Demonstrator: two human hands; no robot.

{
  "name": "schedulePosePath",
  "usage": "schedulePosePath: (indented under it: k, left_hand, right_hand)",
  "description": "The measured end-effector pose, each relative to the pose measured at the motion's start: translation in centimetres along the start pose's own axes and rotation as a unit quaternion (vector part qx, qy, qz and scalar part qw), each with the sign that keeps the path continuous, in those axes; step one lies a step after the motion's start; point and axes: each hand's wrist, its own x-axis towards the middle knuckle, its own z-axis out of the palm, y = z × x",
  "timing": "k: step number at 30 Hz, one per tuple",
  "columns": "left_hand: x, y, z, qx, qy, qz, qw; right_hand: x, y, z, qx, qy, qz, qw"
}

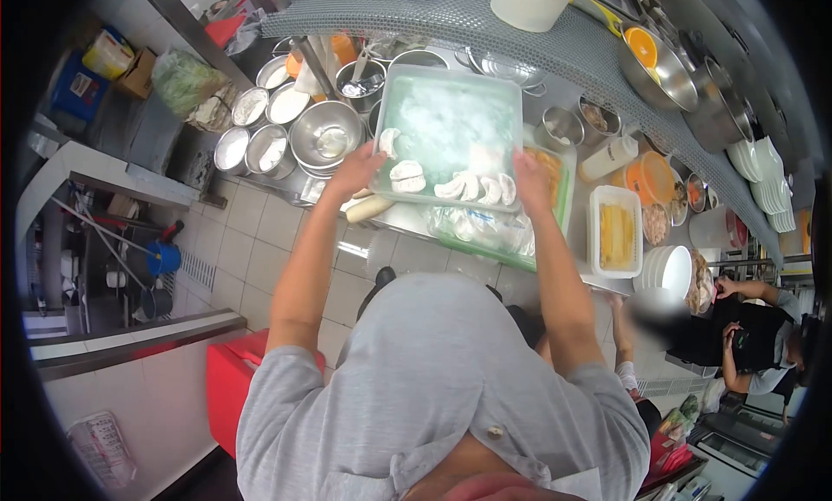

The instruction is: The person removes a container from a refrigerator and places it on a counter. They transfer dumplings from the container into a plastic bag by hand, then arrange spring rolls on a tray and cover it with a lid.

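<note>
Between my two hands is a clear plastic tray point(442, 111) with a white, floury bottom. My left hand point(357, 168) grips its left edge and my right hand point(530, 178) grips its right edge. Several white crescent-shaped dough pieces point(490, 189) lie along the near side of the tray, with a rounded white piece point(407, 176) toward the left. Under the tray, a green-rimmed tray point(568, 198) and a plastic bag point(472, 225) partly show. A pale rolling pin point(370, 209) lies on the counter by my left hand.
Metal bowls point(327, 133) of ingredients stand at the left. A white basket point(615, 232) with yellow food and an orange-lidded tub point(650, 180) are at the right. A mesh shelf point(416, 20) crosses above the counter. Other people point(763, 336) stand at the far right.
</note>
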Motion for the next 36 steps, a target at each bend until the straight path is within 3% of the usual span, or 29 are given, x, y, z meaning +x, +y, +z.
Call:
schedulePosePath:
  k: [3, 8, 15, 18, 20, 22, 26, 33, 36]
  left_hand:
    - [0.2, -0.2, -0.4, 0.011, 0.013, 0.075, 0.997]
    - [1.2, 0.5, -2.8, 0.010, 0.036, 0.040, 0.998]
    - [3.6, -0.1, -6.5, 0.050, 0.115, 0.026, 0.992]
    - [3.9, 0.4, -7.2, 0.071, 0.109, 0.002, 0.991]
    - [5.3, -1.4, -7.6, 0.123, 0.138, 0.019, 0.983]
    - [5.7, -2.0, -7.7, 0.200, 0.163, 0.029, 0.966]
    - [4.7, -1.6, -7.1, 0.246, 0.187, 0.065, 0.949]
    - [4.2, -2.0, -6.8, 0.113, 0.165, 0.078, 0.977]
    - [4.3, -4.1, -8.0, 0.105, 0.172, 0.084, 0.976]
  right_hand:
    - [0.3, 0.8, 0.8, 0.053, 0.024, -0.013, 0.998]
    - [0.0, -4.1, 0.7, 0.019, 0.024, -0.046, 0.998]
    - [2.8, -5.4, 4.4, 0.033, 0.021, -0.016, 0.999]
    - [3.7, -5.3, 5.7, 0.081, -0.007, 0.001, 0.997]
    - [3.9, -6.0, 5.9, 0.121, -0.020, 0.012, 0.992]
    - [5.8, -2.7, 7.2, 0.146, -0.045, -0.001, 0.988]
    - [5.1, -3.4, 7.0, 0.162, -0.068, 0.000, 0.984]
    - [4.2, -3.8, 6.5, 0.228, -0.092, 0.016, 0.969]
    - [3.1, -3.9, 5.7, 0.173, -0.040, 0.011, 0.984]
